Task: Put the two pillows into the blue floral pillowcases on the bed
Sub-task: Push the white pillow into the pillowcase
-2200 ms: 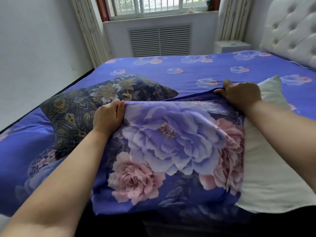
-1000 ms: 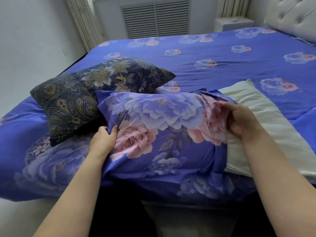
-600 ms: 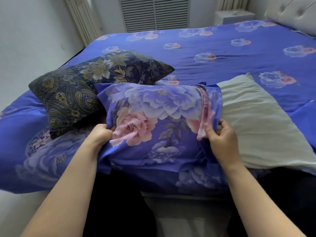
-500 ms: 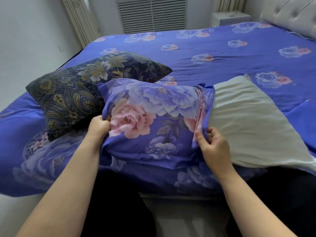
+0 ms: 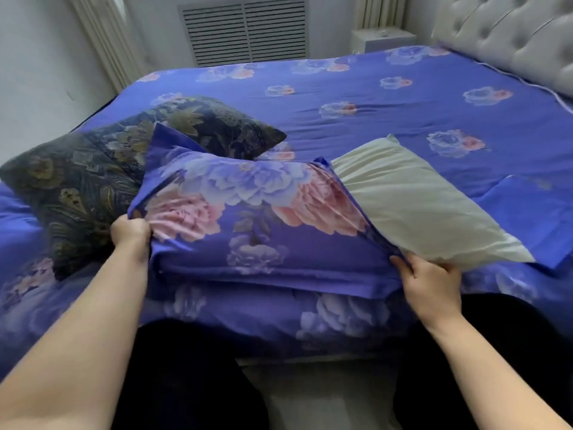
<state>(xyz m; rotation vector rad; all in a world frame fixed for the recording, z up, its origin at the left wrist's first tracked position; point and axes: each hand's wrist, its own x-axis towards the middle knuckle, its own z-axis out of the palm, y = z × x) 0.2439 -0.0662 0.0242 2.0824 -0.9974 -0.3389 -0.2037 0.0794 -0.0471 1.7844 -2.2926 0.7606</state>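
Left hand: I see my left hand (image 5: 131, 232) clenched on the near left corner of the blue floral pillowcase (image 5: 248, 218), fingers curled tight, cloth bunched in the fist.
Right hand: my right hand (image 5: 429, 282) holds the near right edge of the pillowcase's open end, fingers curled under the hem beneath the pillow; thumb position I cannot tell.
Pillowcase: lies along the near edge of the bed (image 5: 387, 97), stretched between both hands, its far left corner sticking up.
White pillow: the white pillow (image 5: 415, 200) is partly inside, left end hidden in the open end, right part bare and tilted up off the covers.
Dark pillow: a dark paisley pillow (image 5: 80, 187) sits to the left, behind the pillowcase and touching it.
Other cloth: a flat blue piece of fabric (image 5: 536, 212) lies to the right of the white pillow; whether it is the second pillowcase, I cannot tell.
Surroundings: tufted grey headboard (image 5: 521, 35) at upper right, slatted radiator cover (image 5: 245, 29) on the far wall, small white nightstand (image 5: 383, 40) beside it.
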